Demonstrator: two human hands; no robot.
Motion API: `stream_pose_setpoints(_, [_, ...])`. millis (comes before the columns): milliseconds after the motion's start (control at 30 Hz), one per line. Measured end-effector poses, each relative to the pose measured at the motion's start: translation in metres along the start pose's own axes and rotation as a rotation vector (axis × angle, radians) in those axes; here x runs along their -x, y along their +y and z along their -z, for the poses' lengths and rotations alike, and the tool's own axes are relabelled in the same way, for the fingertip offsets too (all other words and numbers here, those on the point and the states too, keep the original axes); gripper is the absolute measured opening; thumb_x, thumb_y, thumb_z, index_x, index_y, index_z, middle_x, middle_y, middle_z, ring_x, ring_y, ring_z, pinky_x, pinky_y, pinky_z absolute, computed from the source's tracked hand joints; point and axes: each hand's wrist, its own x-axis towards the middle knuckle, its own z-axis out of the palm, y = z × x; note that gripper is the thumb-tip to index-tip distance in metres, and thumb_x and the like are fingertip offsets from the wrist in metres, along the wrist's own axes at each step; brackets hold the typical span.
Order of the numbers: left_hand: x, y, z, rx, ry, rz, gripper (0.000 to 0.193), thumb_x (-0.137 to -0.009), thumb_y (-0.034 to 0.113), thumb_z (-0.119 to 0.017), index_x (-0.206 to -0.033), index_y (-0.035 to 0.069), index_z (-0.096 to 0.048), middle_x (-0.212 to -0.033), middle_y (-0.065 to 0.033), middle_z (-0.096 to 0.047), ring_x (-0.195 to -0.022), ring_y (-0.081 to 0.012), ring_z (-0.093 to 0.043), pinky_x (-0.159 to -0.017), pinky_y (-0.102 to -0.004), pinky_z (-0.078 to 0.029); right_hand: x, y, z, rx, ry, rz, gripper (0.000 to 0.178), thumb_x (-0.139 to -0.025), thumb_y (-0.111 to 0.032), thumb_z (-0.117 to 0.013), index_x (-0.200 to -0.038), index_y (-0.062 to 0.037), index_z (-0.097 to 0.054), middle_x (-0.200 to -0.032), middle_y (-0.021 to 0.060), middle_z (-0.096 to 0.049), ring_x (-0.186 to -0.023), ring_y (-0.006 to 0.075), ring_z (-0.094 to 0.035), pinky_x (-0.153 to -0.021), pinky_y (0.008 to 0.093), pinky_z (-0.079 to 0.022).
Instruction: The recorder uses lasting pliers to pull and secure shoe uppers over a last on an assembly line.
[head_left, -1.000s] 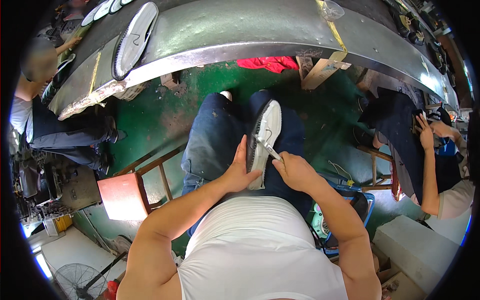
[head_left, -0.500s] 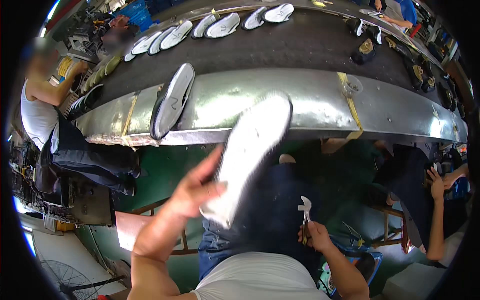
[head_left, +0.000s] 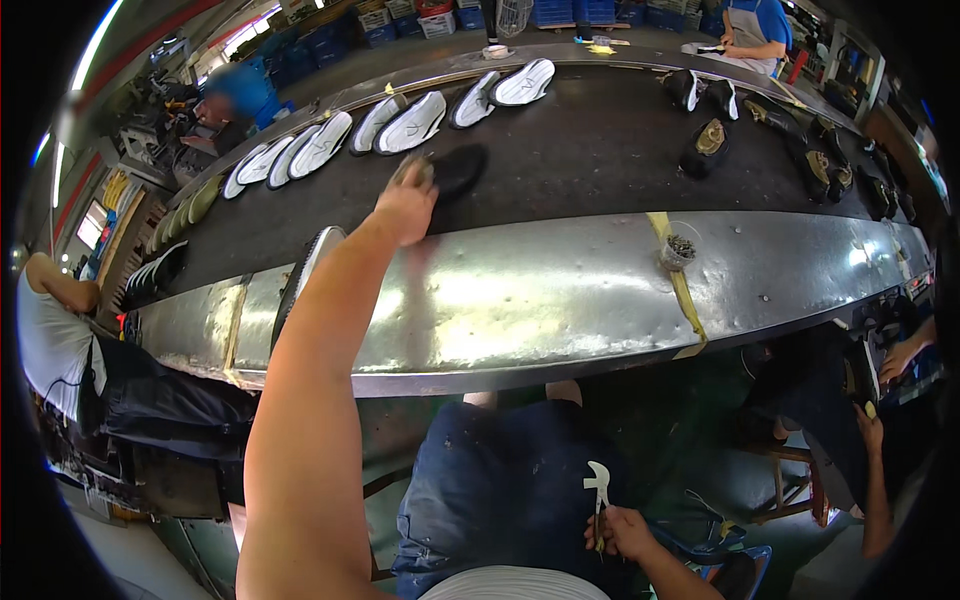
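Well, to the left of your left hand, a shoe stands at the table edge, partly behind your forearm. A row of white-soled shoes curves past that hand on its far side. The left hand itself has its fingers bent and gripping the near end of a dark shoe, which points away to its right; blur hides whether the shoe touches the dark tabletop. Over your lap, your right hand is curled around the handles of metal pincers, their head rising above its fingers. Farther out beyond that hand, slightly rightward, sits a clear cup of small metal pieces.
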Motion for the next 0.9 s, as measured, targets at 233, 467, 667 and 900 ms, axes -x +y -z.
stream_pose_setpoints(233, [0.066,-0.041,0.028,0.311,0.215,0.428,0.064,-0.078,0.025,-0.074,-0.137,0.009,-0.056,-0.135,-0.0173,-0.061,-0.124,-0.0365,-0.058,-0.107,-0.0420,-0.045,-0.002,0.000,0.006,-0.054,0.013,0.007,0.052,-0.109,-0.039,-0.027,-0.111,0.0037,-0.058,-0.092,0.0155,-0.070,-0.075,0.0226,-0.072,-0.046,0.0246,-0.044])
stream_pose_setpoints(467, [0.161,-0.093,0.001,1.241,-0.346,0.716,0.081,-0.080,0.024,-0.079,-0.150,0.010,-0.040,-0.132,-0.0173,-0.061,-0.113,-0.0307,-0.064,-0.096,-0.0495,-0.051,0.001,0.008,-0.002,-0.029,0.009,0.009,0.053,-0.109,-0.041,-0.028,-0.109,0.0025,-0.059,-0.091,0.0150,-0.071,-0.073,0.0228,-0.072,-0.045,0.0252,-0.044])
stream_pose_setpoints(667, [0.250,-0.052,0.024,1.984,-0.008,0.728,0.068,-0.089,0.024,-0.074,-0.145,0.005,-0.040,-0.121,-0.0124,-0.064,-0.099,-0.0236,-0.067,-0.084,-0.0419,-0.057,0.011,0.019,-0.011,0.007,0.036,0.074,0.054,-0.109,-0.043,-0.028,-0.108,0.0006,-0.060,-0.090,0.0137,-0.071,-0.072,0.0216,-0.072,-0.046,0.0254,-0.044])
stream_pose_setpoints(900, [0.335,0.137,0.080,2.457,0.343,0.706,0.060,-0.092,0.039,-0.071,-0.137,0.004,-0.052,-0.117,-0.0115,-0.066,-0.104,-0.0253,-0.066,-0.095,-0.0413,-0.054,0.016,0.021,-0.019,0.124,0.103,0.209,0.025,-0.103,-0.023,-0.054,-0.107,0.0007,-0.059,-0.088,0.0115,-0.069,-0.071,0.0193,-0.069,-0.060,0.0300,-0.054])
